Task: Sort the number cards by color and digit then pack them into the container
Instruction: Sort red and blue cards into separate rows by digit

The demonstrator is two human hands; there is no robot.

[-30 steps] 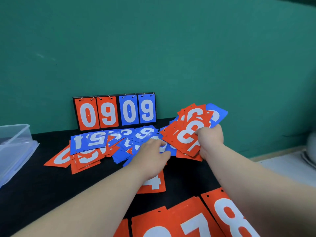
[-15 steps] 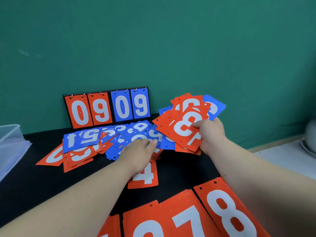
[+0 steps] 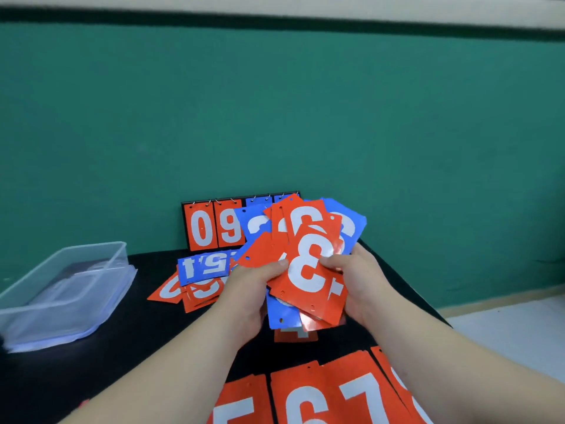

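Behind the fanned cards (image 3: 305,270) gripped by left hand (image 3: 253,287) and right hand (image 3: 363,278), half the scoreboard (image 3: 214,228) hides

Bright, even light comes from overhead, leaving only faint shadows. Glare whitens the glossy cards (image 3: 305,270) gripped by the left hand (image 3: 260,283) and right hand (image 3: 359,276). Everything is softly motion-blurred, the container (image 3: 67,289) left of the hands most; the wall stripe (image 3: 275,19) far above them bows.

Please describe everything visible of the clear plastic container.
The clear plastic container is a shallow rectangular box with rounded corners, translucent and open on top. It stands level at the left of the black table, on what looks like its lid. A dark patch shows through it, unclear. Nothing else touches it.
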